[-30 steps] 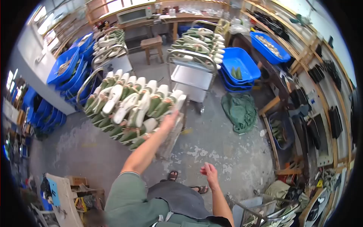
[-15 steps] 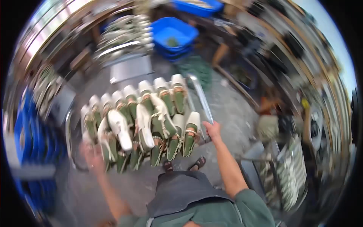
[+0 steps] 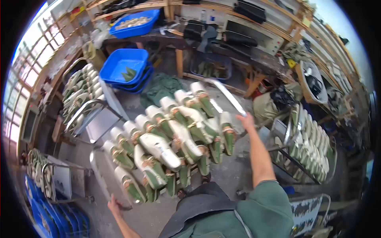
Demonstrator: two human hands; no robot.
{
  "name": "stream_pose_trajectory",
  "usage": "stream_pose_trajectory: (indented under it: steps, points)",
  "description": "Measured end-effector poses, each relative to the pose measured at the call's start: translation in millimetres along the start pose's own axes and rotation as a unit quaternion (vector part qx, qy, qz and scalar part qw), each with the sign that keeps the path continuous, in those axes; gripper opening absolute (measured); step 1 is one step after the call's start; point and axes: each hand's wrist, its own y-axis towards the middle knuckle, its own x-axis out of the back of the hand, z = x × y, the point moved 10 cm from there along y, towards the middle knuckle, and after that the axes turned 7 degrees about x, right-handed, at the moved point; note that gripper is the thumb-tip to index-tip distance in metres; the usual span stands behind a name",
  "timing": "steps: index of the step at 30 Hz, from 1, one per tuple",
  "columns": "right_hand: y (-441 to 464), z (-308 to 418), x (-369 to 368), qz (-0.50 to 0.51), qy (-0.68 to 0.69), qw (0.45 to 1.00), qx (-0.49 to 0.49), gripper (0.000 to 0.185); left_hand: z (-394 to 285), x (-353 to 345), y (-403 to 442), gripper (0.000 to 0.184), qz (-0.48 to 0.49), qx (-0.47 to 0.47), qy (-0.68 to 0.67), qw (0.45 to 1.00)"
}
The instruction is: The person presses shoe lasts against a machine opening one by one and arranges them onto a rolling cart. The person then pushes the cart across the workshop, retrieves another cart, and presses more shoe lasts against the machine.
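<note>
A wheeled shoe rack in front of me carries two rows of green shoes with cream toes (image 3: 158, 121), several of them lying on top with their pale soles up. Its right metal rail (image 3: 227, 95) slants away from me, and my right hand (image 3: 247, 121) is closed around the near end. On the other side, my left hand (image 3: 115, 207) is closed at the near end of the left rail (image 3: 97, 170). The shoes hide most of the rack's frame.
Another loaded rack (image 3: 95, 119) stands ahead left, beside stacked blue tubs (image 3: 124, 65). Green cloth (image 3: 160, 89) lies on the floor. More shoe racks stand at far left (image 3: 59, 174) and right (image 3: 305, 146). A workbench (image 3: 166, 39) runs along the back.
My view and the loaded rack have turned; the rack's right side now sits farther right and its left side nearer me. My left hand has moved lower in view. Both hands stay at the rails.
</note>
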Motion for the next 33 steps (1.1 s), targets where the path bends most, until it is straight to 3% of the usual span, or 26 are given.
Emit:
stream_pose_trajectory:
  steps: [1, 2, 4, 5, 7, 14, 16, 18, 19, 20, 21, 22, 23, 24, 25, 26, 27, 28, 29, 31, 32, 33]
  points:
    - [37.1, -64.2, 6.8, -0.035, -0.073, 0.997, -0.007, 0.067, -5.5, -26.7, 4.7, 0.037, 0.012, -0.017, -0.020, 1.000]
    - [15.7, -10.5, 45.9, -0.082, -0.169, 0.981, -0.042, 0.068, -18.3, -50.0, 6.8, 0.031, 0.000, -0.036, -0.014, 0.999]
    - [51.7, -60.0, 62.2, -0.098, -0.070, 0.993, -0.016, 0.064, -29.9, -110.5, 20.7, 0.027, 0.082, -0.011, -0.010, 0.997]
    - [63.4, -84.4, 68.5, -0.115, -0.056, 0.992, 0.003, 0.064, -29.8, -127.9, 25.5, 0.026, 0.078, -0.005, -0.012, 0.997]
    - [59.8, -89.4, 96.9, -0.153, -0.168, 0.974, 0.000, 0.081, -43.5, -182.3, 35.5, 0.025, 0.087, -0.009, -0.014, 0.996]
    - [90.3, -121.0, 119.5, -0.119, -0.165, 0.969, -0.143, 0.117, -123.8, -336.3, 92.2, 0.024, 0.092, -0.129, 0.057, 0.986]
    - [85.1, -107.0, 130.0, -0.126, -0.134, 0.975, -0.125, 0.110, -141.4, -374.4, 130.1, 0.021, 0.101, -0.145, 0.069, 0.982]
    - [91.4, -111.0, 113.3, -0.038, -0.067, 0.990, -0.121, 0.115, -155.7, -413.2, 192.9, 0.017, 0.132, -0.171, 0.111, 0.970]
    - [89.0, -117.5, 109.4, -0.068, -0.072, 0.981, -0.165, 0.116, -160.3, -434.2, 234.3, 0.021, 0.157, -0.191, 0.144, 0.958]
    - [88.8, -86.9, 100.4, -0.042, -0.019, 0.991, -0.126, 0.118, -165.4, -455.2, 272.6, 0.031, 0.182, -0.212, 0.175, 0.944]
    - [88.0, -79.7, 93.1, -0.058, -0.033, 0.989, -0.132, 0.118, -171.5, -482.2, 338.5, 0.044, 0.125, -0.378, 0.291, 0.870]
    - [94.5, -83.9, 86.8, -0.047, -0.058, 0.988, -0.136, 0.119, -175.7, -512.5, 367.1, 0.054, 0.283, -0.254, 0.206, 0.902]
    - [90.7, -79.3, 80.7, -0.063, -0.065, 0.987, -0.134, 0.121, -197.2, -531.4, 364.2, 0.049, 0.260, -0.315, 0.263, 0.874]
    - [87.8, -75.3, 76.1, -0.068, -0.031, 0.989, -0.124, 0.122, -224.0, -550.9, 357.2, 0.045, 0.211, -0.468, 0.324, 0.795]
    - [78.2, -54.6, 76.0, -0.057, 0.117, 0.988, -0.086, 0.121, -247.0, -574.3, 344.3, 0.042, 0.167, -0.615, 0.329, 0.696]
    - [76.9, -46.1, 70.0, -0.061, 0.068, 0.992, -0.082, 0.117, -260.8, -600.8, 332.0, 0.041, 0.148, -0.732, 0.277, 0.604]
    - [59.5, -34.3, 64.9, -0.081, 0.044, 0.991, -0.093, 0.109, -273.7, -634.7, 305.9, 0.040, 0.094, -0.743, 0.266, 0.607]
    - [42.6, -44.3, 39.3, -0.134, 0.151, 0.967, -0.153, 0.102, -280.4, -690.5, 258.9, 0.039, 0.102, -0.733, 0.253, 0.623]
    - [8.7, -22.4, 24.0, -0.103, 0.226, 0.949, -0.193, 0.093, -273.2, -746.4, 199.8, 0.039, 0.163, -0.748, 0.239, 0.597]
    - [-64.2, -43.1, -34.7, -0.130, 0.108, 0.960, -0.224, 0.077, -234.4, -803.5, 88.6, 0.037, 0.265, -0.723, 0.215, 0.600]
    - [-111.0, -88.8, -97.9, -0.094, 0.083, 0.963, -0.239, 0.074, -209.6, -818.8, 36.1, 0.037, 0.316, -0.708, 0.206, 0.598]
    - [-173.7, -93.4, -133.6, -0.129, 0.086, 0.954, -0.258, 0.070, -176.3, -837.7, -15.7, 0.036, 0.394, -0.694, 0.205, 0.567]
